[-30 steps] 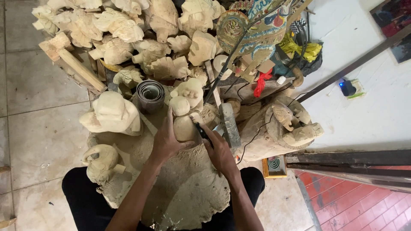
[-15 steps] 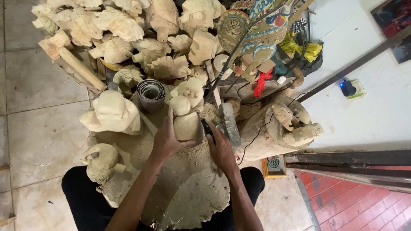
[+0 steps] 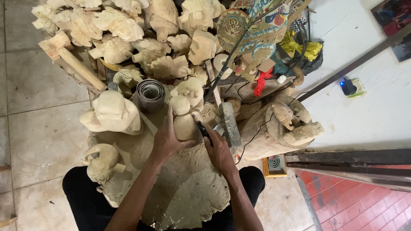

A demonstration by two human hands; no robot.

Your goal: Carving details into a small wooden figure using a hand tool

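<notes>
A dusty cloth [image 3: 188,192] covers my lap. My left hand [image 3: 166,141] wraps around the pale wooden figure [image 3: 185,115] standing on it, fingers closed on its side. My right hand [image 3: 218,149] grips a dark tool [image 3: 202,128] whose tip touches the figure. A carved elephant [image 3: 102,160] lies by my left knee, a bigger carving [image 3: 112,113] beyond it. A sandpaper roll [image 3: 150,94] sits behind, then a pile of carvings [image 3: 141,30].
</notes>
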